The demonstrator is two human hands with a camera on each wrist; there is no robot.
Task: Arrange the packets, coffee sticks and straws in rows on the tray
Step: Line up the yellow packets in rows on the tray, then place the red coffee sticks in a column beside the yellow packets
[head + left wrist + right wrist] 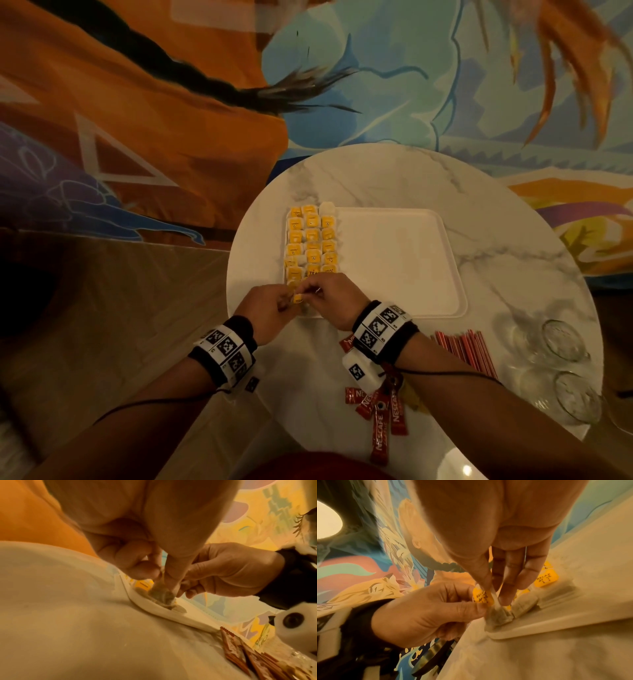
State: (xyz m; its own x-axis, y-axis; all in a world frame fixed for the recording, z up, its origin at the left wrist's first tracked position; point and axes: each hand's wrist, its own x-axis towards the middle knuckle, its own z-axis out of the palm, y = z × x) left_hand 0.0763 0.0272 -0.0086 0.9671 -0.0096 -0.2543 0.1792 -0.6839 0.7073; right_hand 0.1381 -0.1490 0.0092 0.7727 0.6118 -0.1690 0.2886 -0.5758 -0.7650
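Note:
A white tray (394, 260) lies on the round marble table (411, 178). Tea bag packets with yellow tags (311, 240) fill three columns on its left side. Both hands meet at the tray's near left corner. My left hand (289, 298) pinches one tea bag (498, 616) by its yellow tag (482, 596). My right hand (311, 291) pinches the top of the same bag (162, 595) between thumb and fingers (510, 574), with the bag's bottom touching the tray rim (522, 631). Red coffee sticks (380, 421) lie under my right wrist. Red straws (462, 349) lie to its right.
Two clear glasses (565, 339) (579, 397) stand at the table's right edge beyond the straws. The tray's middle and right part is bare white. A colourful painted wall rises behind the table, and the table's left edge is close to my left wrist.

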